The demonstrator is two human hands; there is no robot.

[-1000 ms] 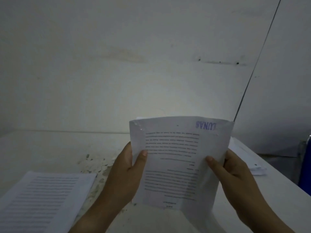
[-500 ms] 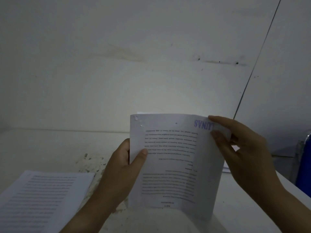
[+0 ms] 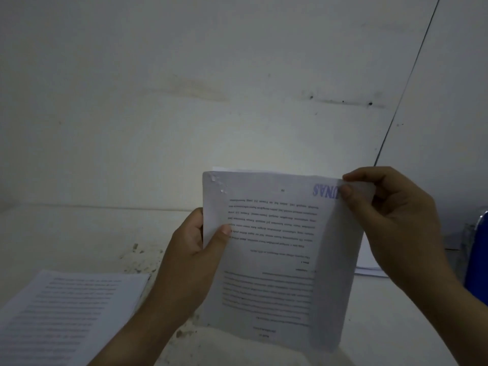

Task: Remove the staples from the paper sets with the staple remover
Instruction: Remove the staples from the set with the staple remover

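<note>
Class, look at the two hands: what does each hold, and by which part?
Both hold one paper set. The left hand grips its left edge, thumb on the printed face; the right hand pinches its top right corner.

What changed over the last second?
The right hand let go of the paper set at its right edge, moved up and now pinches its top right corner. The left hand still grips the left edge; the stack at left is unmoved.

Dimly lit. Backed by a stained white wall (image 3: 184,101), cut by a thin dark line (image 3: 407,83), above a speckled white surface (image 3: 79,233).
</note>
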